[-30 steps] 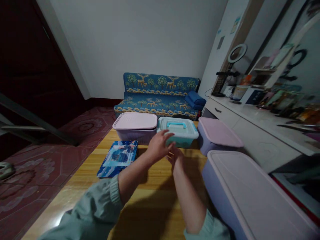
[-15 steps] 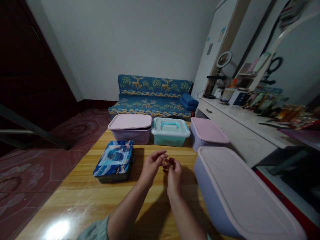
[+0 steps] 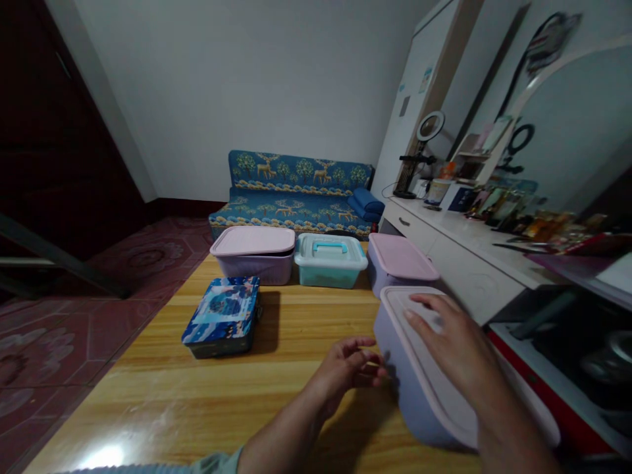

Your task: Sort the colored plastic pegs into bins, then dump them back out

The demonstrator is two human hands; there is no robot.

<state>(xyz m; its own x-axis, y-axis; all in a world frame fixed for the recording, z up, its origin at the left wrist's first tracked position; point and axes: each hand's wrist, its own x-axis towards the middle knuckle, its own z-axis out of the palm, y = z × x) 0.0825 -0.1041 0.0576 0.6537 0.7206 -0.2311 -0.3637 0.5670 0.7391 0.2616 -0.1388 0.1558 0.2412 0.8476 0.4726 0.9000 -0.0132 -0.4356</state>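
On the right side of the table stands a large lavender storage box (image 3: pixel 419 388) with a pale pink lid (image 3: pixel 395 301). My right hand (image 3: pixel 454 342) is over this lid, fingers stretched out and holding nothing; whether it touches the lid I cannot tell. Beside the box's left wall is my left hand (image 3: pixel 351 365), its fingers loosely bent and apart, with nothing in them. Its fingertips are close to the wall; contact is unclear. A blue patterned tin case (image 3: pixel 224 313) lies on the left of the table, away from both hands.
Along the far end of the wooden table (image 3: pixel 197 388) stand a purple box with a tilted pink lid (image 3: pixel 254 253), a teal handled box (image 3: pixel 330 263) and another pink-lidded box (image 3: pixel 402 260). Behind is a blue sofa (image 3: pixel 296 187). A cluttered white dresser (image 3: pixel 459 257) borders the right side.
My hands, close together over the table's middle before, have parted and moved right. My right hand is now over the large box's lid, my left beside its wall. The view has shifted slightly.
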